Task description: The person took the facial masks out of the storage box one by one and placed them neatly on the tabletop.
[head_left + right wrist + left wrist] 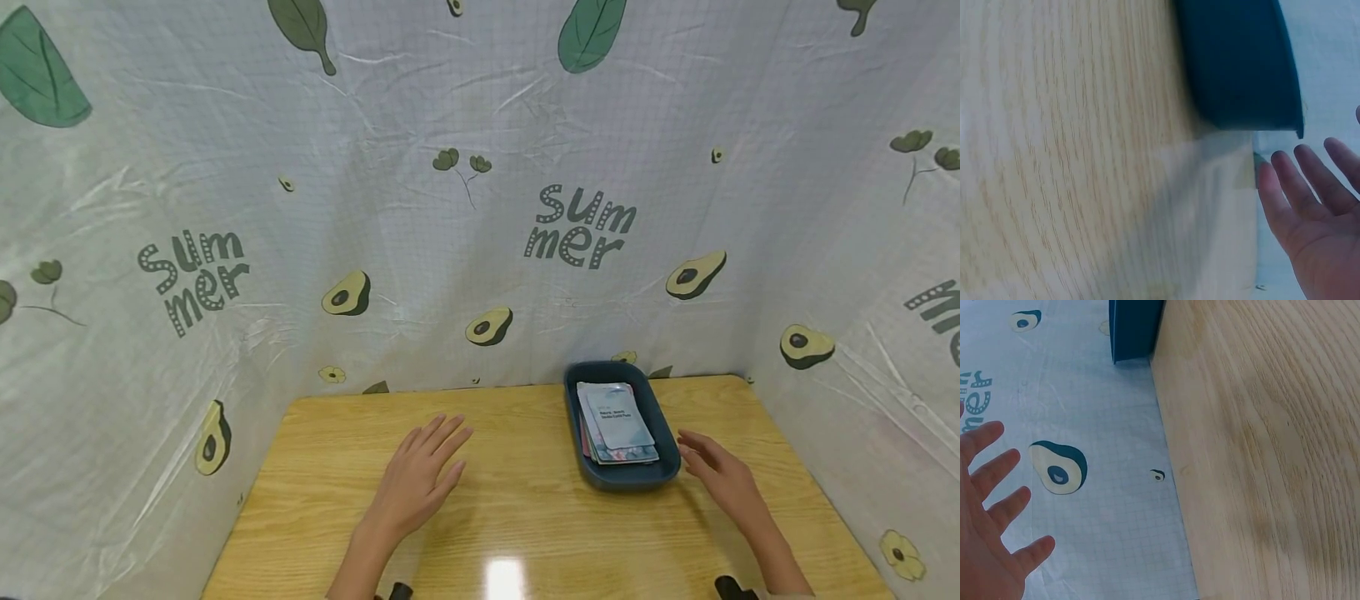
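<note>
A dark blue tray [626, 477] with rounded corners stands on the wooden table toward the back right. Inside it lies a loose stack of thin printed booklets or cards [618, 421]; their small print is hard to read. My right hand [723, 479] is just right of the tray, fingers loosely bent and holding nothing. The right wrist view shows that hand [1319, 219] close to the tray's side [1241, 69], with a gap between them. Over the table left of the tray, my left hand [416, 483] has its fingers extended, with nothing in it.
The light wooden table [517, 517] meets a white patterned sheet [420, 233] at its back. That sheet, printed with avocados and leaves, also hangs along the left and right sides. Dark wrist pieces [733, 588] show at the bottom edge.
</note>
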`<control>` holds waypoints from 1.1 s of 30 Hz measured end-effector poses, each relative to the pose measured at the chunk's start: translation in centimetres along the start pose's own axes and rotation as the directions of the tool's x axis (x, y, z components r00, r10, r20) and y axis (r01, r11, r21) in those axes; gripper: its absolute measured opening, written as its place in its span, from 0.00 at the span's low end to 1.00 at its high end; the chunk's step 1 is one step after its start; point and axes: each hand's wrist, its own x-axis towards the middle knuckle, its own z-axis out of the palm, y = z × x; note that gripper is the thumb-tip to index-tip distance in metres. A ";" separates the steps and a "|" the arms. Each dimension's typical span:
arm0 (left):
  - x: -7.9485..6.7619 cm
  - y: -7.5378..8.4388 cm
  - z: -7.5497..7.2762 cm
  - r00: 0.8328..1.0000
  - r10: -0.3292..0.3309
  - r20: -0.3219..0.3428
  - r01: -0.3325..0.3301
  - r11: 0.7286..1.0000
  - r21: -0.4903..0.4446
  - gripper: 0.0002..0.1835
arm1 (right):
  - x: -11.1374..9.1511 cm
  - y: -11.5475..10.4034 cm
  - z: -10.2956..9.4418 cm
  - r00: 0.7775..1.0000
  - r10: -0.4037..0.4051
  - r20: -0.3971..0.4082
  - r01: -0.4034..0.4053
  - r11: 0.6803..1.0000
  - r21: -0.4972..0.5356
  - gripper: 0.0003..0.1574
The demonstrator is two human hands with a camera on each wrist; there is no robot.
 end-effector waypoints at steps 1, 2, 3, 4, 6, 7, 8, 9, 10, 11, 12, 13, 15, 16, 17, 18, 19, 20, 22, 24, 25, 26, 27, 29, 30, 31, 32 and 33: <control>0.1 0.0 0.0 1.000 0.001 -0.002 -0.001 1.000 0.000 0.26 | 0.1 0.2 0.1 1.000 -0.003 0.000 0.003 1.000 0.025 0.36; 0.1 0.1 0.1 1.000 0.002 -0.003 -0.002 1.000 0.001 0.26 | 0.3 0.3 0.2 1.000 -0.008 0.002 0.008 0.999 0.042 0.36; 0.2 0.1 0.1 1.000 0.005 -0.004 -0.005 1.000 0.002 0.26 | 0.3 0.4 0.3 1.000 -0.017 0.005 0.017 0.998 0.057 0.36; 0.3 0.1 0.2 1.000 0.008 -0.007 -0.008 1.000 0.004 0.26 | 0.5 0.6 0.4 1.000 -0.020 0.005 0.019 0.997 0.069 0.36; 0.4 0.1 0.2 1.000 0.016 -0.011 -0.016 1.000 0.004 0.25 | 0.7 0.9 0.6 1.000 -0.026 0.003 0.026 0.996 0.089 0.35; 0.5 0.1 0.3 1.000 0.017 -0.013 -0.017 1.000 0.004 0.25 | 0.8 1.1 0.7 1.000 -0.028 0.007 0.027 0.995 0.099 0.35; 0.6 0.2 0.3 1.000 0.019 -0.014 -0.019 1.000 0.004 0.26 | 0.9 1.2 0.8 0.999 -0.033 0.009 0.032 0.994 0.107 0.35; 0.6 0.2 0.3 1.000 0.020 -0.015 -0.020 1.000 0.002 0.26 | 1.0 1.4 0.9 0.999 -0.036 0.010 0.035 0.992 0.117 0.35; 0.7 0.2 0.3 1.000 0.021 -0.016 -0.021 1.000 -0.001 0.26 | 1.1 1.5 1.0 0.999 -0.037 0.008 0.036 0.991 0.130 0.35; 0.8 0.2 0.2 1.000 0.020 -0.015 -0.020 1.000 -0.002 0.26 | 1.1 1.6 1.0 0.999 -0.040 0.009 0.039 0.989 0.141 0.35; 0.8 0.2 0.2 1.000 0.022 -0.016 -0.022 1.000 -0.005 0.26 | 1.2 1.7 1.1 0.999 -0.043 0.010 0.041 0.986 0.159 0.34; 0.9 0.2 0.2 1.000 0.021 -0.014 -0.021 1.000 -0.003 0.26 | 1.2 1.8 1.1 0.999 -0.046 0.013 0.043 0.984 0.174 0.34; 0.9 0.2 0.2 1.000 0.024 -0.014 -0.024 1.000 0.000 0.25 | 1.2 1.9 1.2 0.999 -0.047 0.017 0.043 0.977 0.208 0.35; 1.0 0.2 0.2 1.000 0.027 -0.015 -0.027 1.000 0.000 0.25 | 1.3 2.0 1.2 0.999 -0.045 0.017 0.040 0.975 0.218 0.35; 1.0 0.2 0.2 0.999 0.029 -0.016 -0.029 1.000 0.001 0.25 | 1.3 2.0 1.2 0.999 -0.042 0.020 0.036 0.974 0.224 0.35; 1.1 0.2 0.2 0.999 0.031 -0.017 -0.031 1.000 -0.002 0.25 | 1.4 2.1 1.2 0.999 -0.036 0.024 0.029 0.973 0.227 0.35; 1.1 0.2 0.2 0.999 0.032 -0.017 -0.032 0.999 -0.004 0.25 | 1.5 2.1 1.3 0.999 -0.029 0.028 0.022 0.975 0.222 0.35; 1.2 0.2 0.2 0.999 0.034 -0.017 -0.034 0.999 -0.006 0.25 | 1.6 2.1 1.3 0.999 -0.024 0.031 0.017 0.976 0.215 0.36; 1.2 0.2 0.2 0.999 0.036 -0.017 -0.036 0.999 -0.015 0.25 | 1.8 2.2 1.3 0.999 -0.009 0.037 0.001 0.980 0.200 0.36; 1.3 0.2 0.2 0.999 0.038 -0.017 -0.039 0.999 -0.020 0.25 | 2.1 2.4 1.4 0.999 0.001 0.047 -0.010 0.981 0.195 0.36; 1.4 0.2 0.2 0.999 0.041 -0.019 -0.041 0.999 -0.019 0.25 | 2.2 2.5 1.4 0.999 0.003 0.051 -0.013 0.981 0.195 0.37; 1.4 0.2 0.2 0.999 0.040 -0.016 -0.040 0.999 -0.016 0.25 | 2.3 2.6 1.4 0.998 0.004 0.055 -0.015 0.980 0.201 0.37; 1.4 0.2 0.2 0.999 0.040 -0.015 -0.040 0.999 -0.017 0.25 | 2.4 2.6 1.4 0.998 0.007 0.058 -0.019 0.978 0.208 0.37; 1.5 0.2 0.3 0.999 0.039 -0.014 -0.040 0.999 -0.015 0.25 | 2.5 2.8 1.3 0.998 0.005 0.065 -0.020 0.975 0.223 0.37; 1.5 0.2 0.3 0.999 0.040 -0.013 -0.040 0.999 -0.013 0.25 | 2.6 2.8 1.3 0.998 0.003 0.069 -0.019 0.974 0.228 0.36; 1.6 0.2 0.3 0.999 0.041 -0.014 -0.041 0.999 -0.013 0.25 | 2.6 2.9 1.3 0.998 0.001 0.069 -0.017 0.972 0.233 0.36; 1.6 0.2 0.2 0.999 0.041 -0.013 -0.042 0.999 -0.013 0.25 | 2.7 2.9 1.3 0.997 -0.002 0.071 -0.015 0.971 0.237 0.36; 1.7 0.2 0.2 0.999 0.046 -0.017 -0.046 0.999 -0.015 0.25 | 2.7 2.9 1.3 0.997 -0.003 0.073 -0.014 0.971 0.240 0.37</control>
